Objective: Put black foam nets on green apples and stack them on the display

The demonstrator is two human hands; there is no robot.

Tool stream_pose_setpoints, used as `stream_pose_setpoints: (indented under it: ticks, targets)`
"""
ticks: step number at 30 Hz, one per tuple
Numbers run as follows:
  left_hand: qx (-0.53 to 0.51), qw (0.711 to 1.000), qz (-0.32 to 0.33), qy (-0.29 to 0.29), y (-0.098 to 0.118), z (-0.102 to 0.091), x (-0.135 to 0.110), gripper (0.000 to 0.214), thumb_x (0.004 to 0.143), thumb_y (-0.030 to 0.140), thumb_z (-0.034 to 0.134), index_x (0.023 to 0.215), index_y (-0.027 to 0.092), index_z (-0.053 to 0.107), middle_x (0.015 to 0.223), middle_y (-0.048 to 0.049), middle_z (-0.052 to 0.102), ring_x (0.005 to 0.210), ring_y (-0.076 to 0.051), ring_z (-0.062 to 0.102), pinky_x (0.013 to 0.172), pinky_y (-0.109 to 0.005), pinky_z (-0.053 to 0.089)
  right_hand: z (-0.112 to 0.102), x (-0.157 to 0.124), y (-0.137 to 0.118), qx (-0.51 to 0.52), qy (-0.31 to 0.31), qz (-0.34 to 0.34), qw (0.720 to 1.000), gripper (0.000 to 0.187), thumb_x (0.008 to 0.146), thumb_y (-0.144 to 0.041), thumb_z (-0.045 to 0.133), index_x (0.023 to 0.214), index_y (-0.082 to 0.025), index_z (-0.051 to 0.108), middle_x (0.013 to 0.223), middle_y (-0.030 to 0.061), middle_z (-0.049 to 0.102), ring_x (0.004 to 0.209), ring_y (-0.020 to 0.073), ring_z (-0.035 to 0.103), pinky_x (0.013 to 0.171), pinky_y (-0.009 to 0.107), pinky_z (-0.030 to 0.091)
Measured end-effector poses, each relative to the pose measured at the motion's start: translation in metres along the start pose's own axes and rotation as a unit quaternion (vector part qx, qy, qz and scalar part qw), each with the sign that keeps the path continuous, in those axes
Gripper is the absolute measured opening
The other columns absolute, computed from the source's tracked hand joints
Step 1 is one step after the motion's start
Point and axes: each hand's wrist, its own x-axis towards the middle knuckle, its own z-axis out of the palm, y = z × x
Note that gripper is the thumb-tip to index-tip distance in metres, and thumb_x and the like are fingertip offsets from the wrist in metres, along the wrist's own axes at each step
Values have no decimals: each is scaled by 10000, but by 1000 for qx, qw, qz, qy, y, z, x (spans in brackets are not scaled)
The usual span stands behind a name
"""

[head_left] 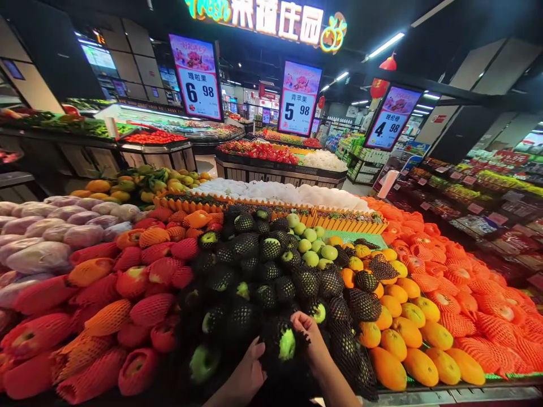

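Between my two hands is a green apple (287, 343) partly wrapped in a black foam net (274, 333), its bright green skin showing through the opening. My right hand (311, 342) pinches the edge of the net at the apple's upper right. On the other side, my left hand (250, 370) is closed against the net's left side, its fingers partly hidden in the dark. All around lies a heap of green apples in black nets (244, 246), and bare green apples (311, 249) sit at its back.
Red-netted fruit (153, 271) fills the left, with pale wrapped fruit (40, 254) beyond it. On the right are oranges (396, 294) and orange-netted fruit (458, 277). A metal ledge (458, 393) runs along the front. Price screens (300, 99) hang overhead.
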Motion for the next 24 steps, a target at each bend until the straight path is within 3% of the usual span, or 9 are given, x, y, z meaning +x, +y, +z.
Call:
stream_pose_setpoints:
  ticks: [3,5,8,11,14,17,20,24]
  targets:
    - [35,999,-15,-33,0,-4,2,696,722,729,678,1215,238,670,965,-106,731,1054,-324,680,1001,-505,492,-12,-10,7,42,-3,35,999,678,452,-613,940,828,-158,608,631,-64,398,562,56,259,514,190,200]
    - [36,998,-2,-51,-1,-1,2,729,730,739,665,1245,224,662,1022,-121,728,1106,-336,657,1030,-508,476,-20,-22,10,64,-24,67,995,651,449,-504,977,880,-167,625,667,-61,447,544,46,269,492,184,196]
    - [25,996,19,-81,-4,7,-2,759,770,704,660,1328,191,619,1151,-148,702,1212,-343,605,1081,-508,435,-24,-43,14,82,-56,82,992,552,477,-381,990,807,-155,610,671,-57,489,531,37,329,487,174,230]
    - [27,995,21,-95,-7,12,-4,782,752,654,728,1378,208,581,1235,-147,674,1224,-334,596,1067,-491,446,-22,-63,18,109,-71,83,988,488,498,-313,986,740,-135,602,679,-35,546,602,58,463,583,171,344]
    - [49,994,25,-90,-6,13,-4,882,605,617,864,1347,219,600,1253,-148,665,1163,-334,626,994,-461,494,-24,-75,23,138,-62,68,986,469,510,-267,983,741,-130,598,731,-15,601,682,84,524,684,196,404]
    - [55,997,17,-42,-5,13,-4,830,530,540,928,1247,219,661,1246,-125,675,1181,-323,618,1021,-447,479,-31,-83,23,169,-39,37,984,473,572,-312,970,738,-142,561,670,-45,544,607,57,456,620,172,360]
    - [19,1000,-12,-13,-10,17,-3,649,612,632,840,1075,190,731,1079,-117,734,1185,-351,616,1038,-489,463,-40,-90,16,189,-41,29,981,446,634,-348,946,831,-162,592,655,-62,501,561,45,406,574,161,326]
    - [71,997,-4,7,-21,28,0,451,678,616,790,801,183,756,751,-107,726,1081,-367,654,969,-481,510,-50,-97,10,151,-114,59,980,495,659,-467,916,911,-158,624,697,-40,526,541,48,415,540,173,341]
